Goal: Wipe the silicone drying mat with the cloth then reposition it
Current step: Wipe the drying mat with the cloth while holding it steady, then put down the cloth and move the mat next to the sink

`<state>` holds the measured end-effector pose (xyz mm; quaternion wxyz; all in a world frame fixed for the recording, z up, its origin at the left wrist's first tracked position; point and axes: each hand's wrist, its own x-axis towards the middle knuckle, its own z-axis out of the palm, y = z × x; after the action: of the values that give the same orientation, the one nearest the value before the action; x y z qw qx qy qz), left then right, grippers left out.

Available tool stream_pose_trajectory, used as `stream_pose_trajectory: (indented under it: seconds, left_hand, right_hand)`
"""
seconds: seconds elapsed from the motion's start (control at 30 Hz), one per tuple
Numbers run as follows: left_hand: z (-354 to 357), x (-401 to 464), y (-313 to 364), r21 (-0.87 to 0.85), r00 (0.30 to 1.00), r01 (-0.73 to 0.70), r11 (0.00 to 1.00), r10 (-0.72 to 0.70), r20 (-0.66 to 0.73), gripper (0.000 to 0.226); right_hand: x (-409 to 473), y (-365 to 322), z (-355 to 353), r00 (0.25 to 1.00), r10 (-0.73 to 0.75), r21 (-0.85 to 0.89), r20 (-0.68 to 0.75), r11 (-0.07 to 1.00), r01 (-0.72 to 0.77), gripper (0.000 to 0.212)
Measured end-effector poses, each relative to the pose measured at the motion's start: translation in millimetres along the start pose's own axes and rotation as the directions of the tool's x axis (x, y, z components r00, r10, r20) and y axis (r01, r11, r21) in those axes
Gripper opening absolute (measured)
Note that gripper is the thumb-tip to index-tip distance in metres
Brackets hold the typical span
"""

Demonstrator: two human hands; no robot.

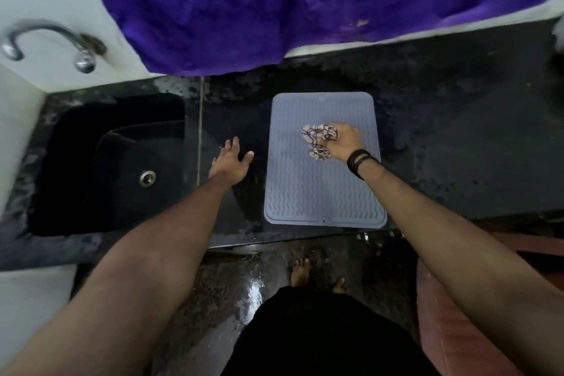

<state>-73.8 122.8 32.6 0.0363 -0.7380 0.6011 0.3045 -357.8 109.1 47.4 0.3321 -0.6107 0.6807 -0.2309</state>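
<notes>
A pale grey-blue silicone drying mat (308,186) with wavy ridges lies flat on the black counter (457,131), its near edge close to the counter's front. My right hand (343,142) is over the mat's upper right part, shut on a crumpled white cloth (319,137) with dark lines; the cloth touches the mat. My left hand (230,162) is open with fingers spread, over the bare counter just left of the mat and not touching it.
A black sink (116,162) with a metal drain is set into the counter at the left, with a chrome tap (45,40) on the white wall above. A purple cloth (305,3) hangs over the back wall. My bare feet stand on the wet dark floor (244,299).
</notes>
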Motion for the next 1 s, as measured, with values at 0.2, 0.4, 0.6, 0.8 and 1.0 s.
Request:
stream_pose_trajectory:
  seconds: [0.2,0.4,0.6,0.8,1.0]
  left_hand:
    - [-17.3,-18.5,-38.4,-0.009,0.997,0.077,0.997,-0.077,-0.024,0.076]
    - [-46.8,11.5,-65.4,-0.085,0.995,0.056,0.995,-0.063,-0.076,0.079]
    - [-74.6,60.6,-61.5,-0.459,0.998,0.059,0.886,-0.068,-0.004,0.088]
    - [-81.8,101.9,-66.1,-0.420,0.990,0.048,0.906,0.011,0.137,0.100]
    - [-93.3,129.8,-100.4,-0.364,0.987,-0.069,0.929,0.116,0.110,0.101]
  right_hand:
    - [31.8,-53.2,32.6,0.994,0.048,0.290,0.099,0.954,-0.075,0.019]
    - [61.7,-104.7,77.1,0.985,0.030,0.252,0.171,0.965,-0.073,0.023]
    - [98.3,-157.0,118.6,0.967,0.095,0.423,0.237,0.886,-0.191,0.011]
    - [127.2,-181.2,157.9,0.927,0.267,0.579,0.263,0.725,-0.373,0.010]
    - [189.2,-202.1,159.0,0.969,0.242,0.116,-0.044,0.965,-0.235,0.025]
